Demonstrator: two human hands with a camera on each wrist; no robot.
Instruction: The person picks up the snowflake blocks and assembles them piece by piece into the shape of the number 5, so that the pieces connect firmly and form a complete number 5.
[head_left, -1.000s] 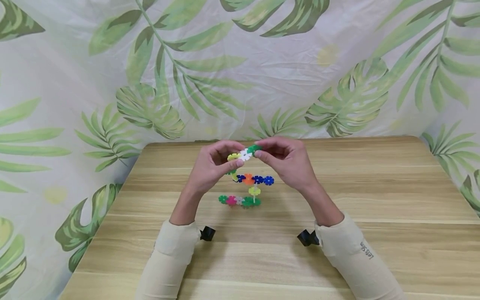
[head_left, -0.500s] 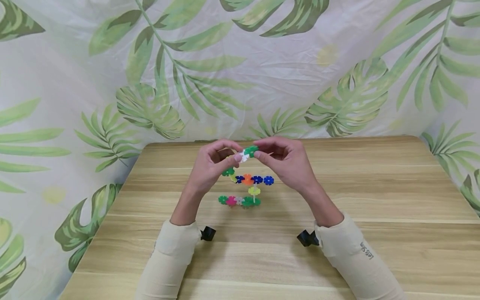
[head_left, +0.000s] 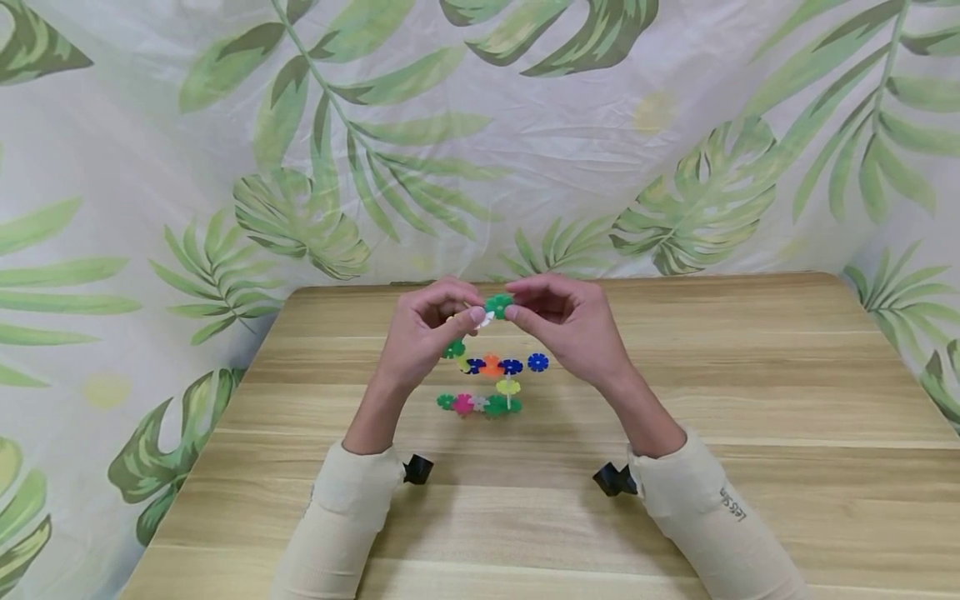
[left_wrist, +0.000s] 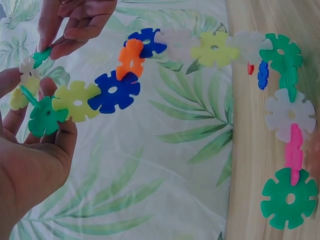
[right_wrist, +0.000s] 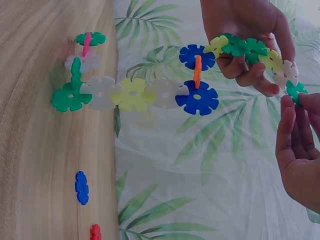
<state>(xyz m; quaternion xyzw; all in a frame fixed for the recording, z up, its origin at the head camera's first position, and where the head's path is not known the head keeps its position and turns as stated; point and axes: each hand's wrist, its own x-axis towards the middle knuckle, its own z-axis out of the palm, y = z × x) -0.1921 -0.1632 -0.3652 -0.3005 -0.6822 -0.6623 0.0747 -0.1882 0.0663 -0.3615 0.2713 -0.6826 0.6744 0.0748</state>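
A chain of slotted plastic snowflake discs rises from the table in a zigzag. At its top end, my right hand [head_left: 573, 325] pinches a green snowflake disc [head_left: 498, 306] between thumb and fingers. My left hand [head_left: 423, 337] holds the white snowflake disc [right_wrist: 285, 75] beside it, its thumb over that disc in the head view. In the right wrist view, the green disc overlaps the white one's edge. A yellow disc [right_wrist: 270, 60] and two green ones follow downward, near the left fingers. Blue and orange discs [left_wrist: 131, 60] come lower, then a white and yellow column [left_wrist: 216, 48].
The chain's foot, with a pink disc [head_left: 463, 404] between green and white ones, stands on the wooden table [head_left: 675, 517]. A loose blue disc [right_wrist: 81, 188] and a red disc [right_wrist: 95, 232] are on the table too. Leaf-patterned cloth [head_left: 570, 167] hangs behind.
The green disc has turned to face the camera more and shifted slightly left. Left fingers now cover more of the white and yellow discs, and the chain's upper part leans a little left.
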